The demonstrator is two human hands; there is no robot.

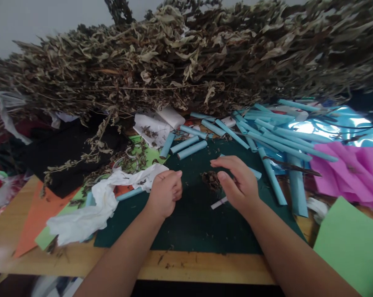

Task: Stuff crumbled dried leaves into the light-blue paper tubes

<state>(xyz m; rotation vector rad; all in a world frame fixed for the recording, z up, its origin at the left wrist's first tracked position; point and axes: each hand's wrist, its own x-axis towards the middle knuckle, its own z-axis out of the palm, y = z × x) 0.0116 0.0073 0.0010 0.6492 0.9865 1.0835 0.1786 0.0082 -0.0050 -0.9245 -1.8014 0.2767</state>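
Note:
My left hand [167,192] is closed in a fist over the dark green sheet [186,231]; what it holds, if anything, is hidden. A crumpled white tissue [102,198] runs up to the far side of this fist, and I cannot tell whether it is gripped. My right hand [240,181] is open, thumb and fingers apart and curved, beside a small heap of crushed dried leaves [211,181]. A thin pale stick or paper strip [217,203] lies just below the heap, partly behind that hand. Near the far edge of the sheet lie several light blue paper tubes [192,149].
A large bundle of dried leafy stalks [174,53] fills the back. More blue tubes are piled at right, by pink crepe paper [350,173] and a light green sheet [353,243]. At left are black cloth-like material [65,152] and orange paper [41,218] on the wooden table [205,264].

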